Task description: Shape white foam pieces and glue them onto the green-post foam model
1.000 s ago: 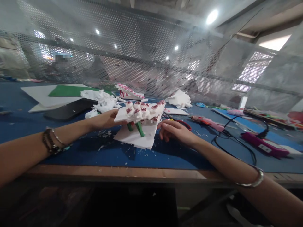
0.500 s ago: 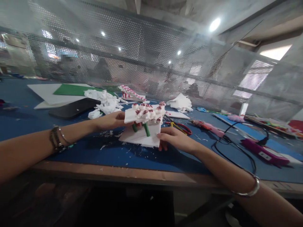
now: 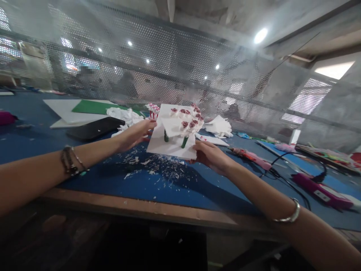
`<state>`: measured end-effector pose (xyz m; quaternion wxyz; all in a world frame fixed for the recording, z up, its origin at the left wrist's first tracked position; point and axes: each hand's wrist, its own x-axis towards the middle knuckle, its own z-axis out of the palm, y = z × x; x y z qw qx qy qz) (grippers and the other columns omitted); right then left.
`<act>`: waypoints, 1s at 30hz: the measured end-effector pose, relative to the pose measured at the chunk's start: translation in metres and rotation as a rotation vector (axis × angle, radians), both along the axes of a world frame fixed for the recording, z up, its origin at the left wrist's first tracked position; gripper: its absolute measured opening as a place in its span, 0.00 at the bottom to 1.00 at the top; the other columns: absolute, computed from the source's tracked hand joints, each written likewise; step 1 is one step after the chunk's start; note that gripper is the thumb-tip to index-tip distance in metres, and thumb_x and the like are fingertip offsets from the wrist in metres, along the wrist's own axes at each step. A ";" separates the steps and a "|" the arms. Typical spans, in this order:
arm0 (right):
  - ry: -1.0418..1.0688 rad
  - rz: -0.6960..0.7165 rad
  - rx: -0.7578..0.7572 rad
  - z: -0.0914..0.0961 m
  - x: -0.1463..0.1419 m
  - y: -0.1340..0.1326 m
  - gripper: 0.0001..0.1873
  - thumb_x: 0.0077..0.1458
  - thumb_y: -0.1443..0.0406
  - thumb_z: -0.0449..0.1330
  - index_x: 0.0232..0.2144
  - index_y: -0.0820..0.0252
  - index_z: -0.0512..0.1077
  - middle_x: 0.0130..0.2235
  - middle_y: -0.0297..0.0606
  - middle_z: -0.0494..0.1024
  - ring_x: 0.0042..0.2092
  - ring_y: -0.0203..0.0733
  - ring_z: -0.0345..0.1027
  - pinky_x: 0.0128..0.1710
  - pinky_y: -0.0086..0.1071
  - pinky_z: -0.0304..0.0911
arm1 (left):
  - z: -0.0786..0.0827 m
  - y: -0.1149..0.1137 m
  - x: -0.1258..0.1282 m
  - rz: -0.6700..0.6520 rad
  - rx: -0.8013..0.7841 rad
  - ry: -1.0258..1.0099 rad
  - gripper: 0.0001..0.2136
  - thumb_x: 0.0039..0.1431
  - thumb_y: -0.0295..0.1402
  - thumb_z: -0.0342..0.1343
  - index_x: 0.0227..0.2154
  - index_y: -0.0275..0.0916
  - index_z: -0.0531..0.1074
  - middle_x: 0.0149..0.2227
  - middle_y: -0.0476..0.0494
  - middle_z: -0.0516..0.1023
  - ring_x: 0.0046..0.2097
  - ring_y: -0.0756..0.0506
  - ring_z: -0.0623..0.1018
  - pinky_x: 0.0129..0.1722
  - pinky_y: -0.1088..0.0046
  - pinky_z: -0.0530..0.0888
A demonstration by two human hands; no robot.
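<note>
A white foam model (image 3: 173,135) is tilted up off the blue table mat (image 3: 175,184), its base sheet facing me. On it a smaller white slab stands on two green posts (image 3: 184,142) and carries several small red-and-white flowers (image 3: 189,121). My right hand (image 3: 210,155) grips the base sheet at its lower right corner. At the model's left edge my left hand (image 3: 134,134) has its fingers stretched out and touches the sheet. White foam crumbs (image 3: 158,169) lie on the mat below the model.
A black flat case (image 3: 94,128), white and green foam sheets (image 3: 84,109) and crumpled white scraps (image 3: 124,114) lie at the left. A pink glue gun (image 3: 251,156), a black cable and a magenta power strip (image 3: 321,188) lie at the right. A perforated metal screen (image 3: 180,75) stands behind the table.
My right hand took hold of the base sheet and the model has been lifted and tilted up toward me. My left hand slid from the top slab to the left edge.
</note>
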<state>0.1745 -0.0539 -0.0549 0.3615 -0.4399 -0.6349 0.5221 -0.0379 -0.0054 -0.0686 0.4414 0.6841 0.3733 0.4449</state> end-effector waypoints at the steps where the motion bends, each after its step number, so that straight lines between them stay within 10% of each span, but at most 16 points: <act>1: -0.033 -0.008 0.000 0.001 -0.001 0.003 0.10 0.49 0.72 0.45 0.21 0.61 0.64 0.19 0.32 0.68 0.22 0.30 0.62 0.25 0.26 0.58 | 0.000 -0.002 0.001 -0.034 -0.124 -0.042 0.18 0.50 0.37 0.46 0.43 0.34 0.64 0.40 0.37 0.73 0.44 0.41 0.71 0.37 0.69 0.70; 8: -0.379 -0.157 0.312 0.001 0.002 0.030 0.16 0.49 0.66 0.53 0.12 0.61 0.60 0.12 0.26 0.58 0.16 0.26 0.51 0.17 0.25 0.48 | -0.006 -0.011 0.003 -0.144 -0.259 -0.113 0.14 0.48 0.37 0.53 0.38 0.37 0.70 0.36 0.40 0.76 0.40 0.43 0.74 0.34 0.75 0.71; 23: -0.423 -0.071 0.373 0.002 0.010 0.025 0.15 0.53 0.61 0.48 0.18 0.60 0.62 0.15 0.30 0.67 0.15 0.28 0.58 0.17 0.25 0.55 | -0.004 -0.008 0.004 -0.062 -0.324 -0.214 0.14 0.51 0.34 0.52 0.41 0.37 0.67 0.44 0.40 0.73 0.42 0.45 0.74 0.31 0.78 0.72; 30: -0.387 -0.200 0.776 -0.001 0.014 0.025 0.11 0.44 0.63 0.57 0.34 0.59 0.65 0.30 0.33 0.69 0.25 0.29 0.60 0.26 0.28 0.58 | -0.005 -0.006 0.004 -0.039 -0.336 -0.232 0.13 0.52 0.33 0.52 0.41 0.37 0.67 0.44 0.39 0.73 0.44 0.43 0.73 0.34 0.76 0.73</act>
